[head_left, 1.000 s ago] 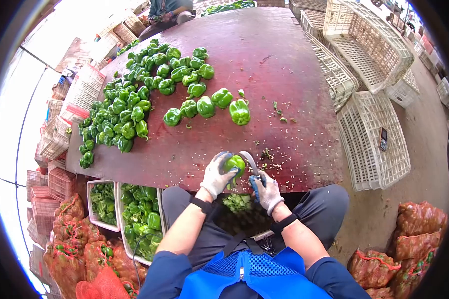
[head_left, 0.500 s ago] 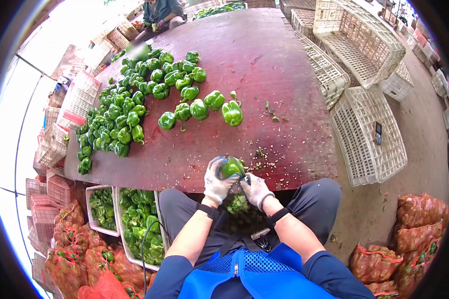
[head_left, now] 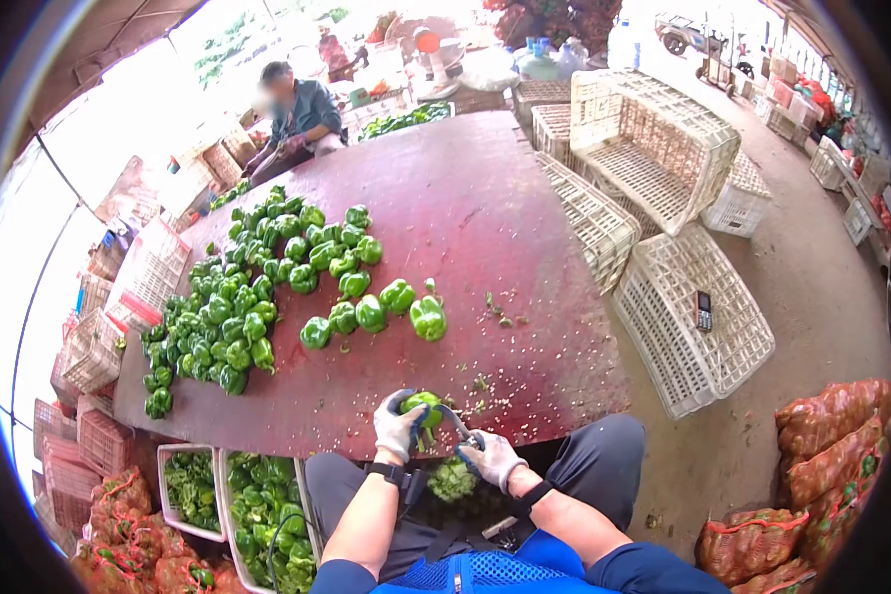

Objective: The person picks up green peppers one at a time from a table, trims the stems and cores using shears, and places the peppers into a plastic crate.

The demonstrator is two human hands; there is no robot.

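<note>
My left hand (head_left: 397, 428), in a white and grey glove, is wrapped round a green bell pepper (head_left: 423, 403) over the near edge of the red table (head_left: 525, 247). In my gloved right hand (head_left: 493, 461) is a small knife, its curved blade (head_left: 456, 423) up against the pepper's right side. Most of the knife's handle is hidden by my fingers. Several loose bell peppers (head_left: 370, 314) lie further up the table, left of centre. Between my knees, below the table edge, are pale green pepper scraps (head_left: 452, 479). Seeds and green bits (head_left: 481, 383) are scattered beside my hands.
A large heap of bell peppers (head_left: 218, 322) covers the table's left side. Crates of peppers (head_left: 267, 495) stand by my left leg. At right are stacked white crates (head_left: 653, 148), one bearing a phone (head_left: 703, 310), and filled net sacks (head_left: 752, 544). Another person (head_left: 302, 114) sits at the far left.
My view has tilted up, so the far end of the room shows. The knife, hidden before, now shows at the pepper, and my right hand has moved a little away from my left.
</note>
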